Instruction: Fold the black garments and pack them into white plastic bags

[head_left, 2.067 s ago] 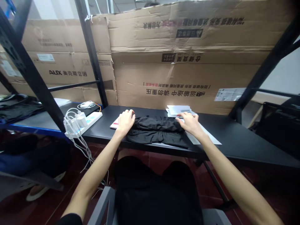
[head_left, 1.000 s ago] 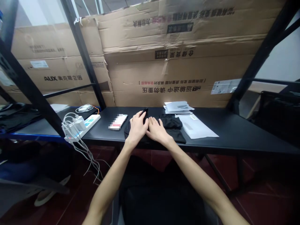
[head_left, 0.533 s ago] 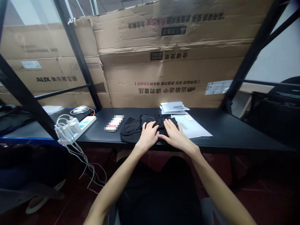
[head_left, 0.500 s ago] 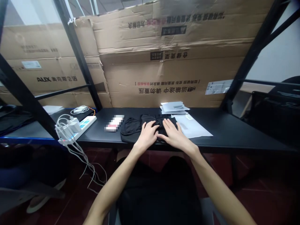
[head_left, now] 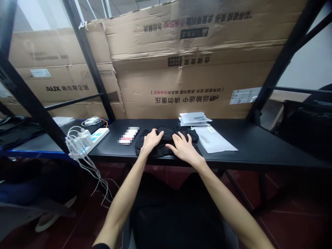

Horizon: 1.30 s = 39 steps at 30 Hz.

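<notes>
A bunched, black, soft fabric item [head_left: 167,135] lies near the front edge of the black table [head_left: 259,145]. Its folds hide what kind of piece it is. My left hand [head_left: 151,141] rests on its left part, palm down, with the thumb apart from the fingers. Over the right half, my right hand [head_left: 184,147] lies flat with fingers spread, touching the cloth. Both hands press on the fabric from above, and neither is closed round it.
To the right are a white sheet-like packet [head_left: 216,140] and a small stack of white packets [head_left: 194,118]. A pixelated phone-like object [head_left: 129,135] lies left. Further left, a power strip [head_left: 100,136] trails white cables [head_left: 95,176]. Cardboard [head_left: 192,76] stands behind. A seated person's foot [head_left: 52,218] shows lower left.
My left hand has moved left across the fabric, away from my right hand. My right hand has shifted slightly left. The camera view has turned a little.
</notes>
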### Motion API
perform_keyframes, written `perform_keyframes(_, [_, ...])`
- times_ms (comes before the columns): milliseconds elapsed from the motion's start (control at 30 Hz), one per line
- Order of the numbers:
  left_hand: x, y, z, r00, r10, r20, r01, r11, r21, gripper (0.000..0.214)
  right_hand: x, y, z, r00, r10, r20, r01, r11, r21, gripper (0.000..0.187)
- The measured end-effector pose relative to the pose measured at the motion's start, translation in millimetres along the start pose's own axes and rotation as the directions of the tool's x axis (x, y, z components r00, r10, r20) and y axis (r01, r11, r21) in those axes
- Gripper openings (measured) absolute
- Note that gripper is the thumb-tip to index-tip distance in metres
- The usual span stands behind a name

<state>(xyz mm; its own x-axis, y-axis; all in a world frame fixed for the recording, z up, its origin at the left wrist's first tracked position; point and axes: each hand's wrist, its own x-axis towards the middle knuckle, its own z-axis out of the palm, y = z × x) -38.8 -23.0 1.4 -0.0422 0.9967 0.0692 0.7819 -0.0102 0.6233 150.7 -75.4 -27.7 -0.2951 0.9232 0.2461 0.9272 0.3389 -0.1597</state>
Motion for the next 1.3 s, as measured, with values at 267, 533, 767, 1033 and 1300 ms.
perform_keyframes(267, [-1.6,2.8,-3.1,0.975,0.102,-0.195,-0.124,0.987,-0.102,0.053,-5.8,-6.0,-3.7,0.998,-0.056,-0.037,0.057,0.998,0.031,0.064])
perform_keyframes(533, [-10.4,24.5,-17.6,0.859,0.309,-0.408,-0.273,0.951,0.145,0.045,-16.5,-13.8,-3.6,0.99,-0.124,-0.069,0.135,0.971,0.197,0.061])
perform_keyframes(767, [-21.8,66.0,30.0,0.84,0.456,-0.294,-0.411,0.889,0.202,0.051,-29.8,18.8,-1.2,0.986,0.163,-0.047,-0.159,0.984,0.08,0.064])
perform_keyframes(1033, [-33.6,70.7,62.4,0.819,0.561,-0.123,-0.573,0.813,-0.101,0.056,-32.4,62.5,-30.0,0.966,0.25,-0.067,-0.23,0.948,0.22,0.044])
perform_keyframes(1300, [-14.1,31.0,52.0,0.772,0.627,-0.099,-0.619,0.778,0.101,0.039,-26.9,100.5,-47.3,0.86,0.475,-0.184,-0.485,0.875,-0.008,0.035])
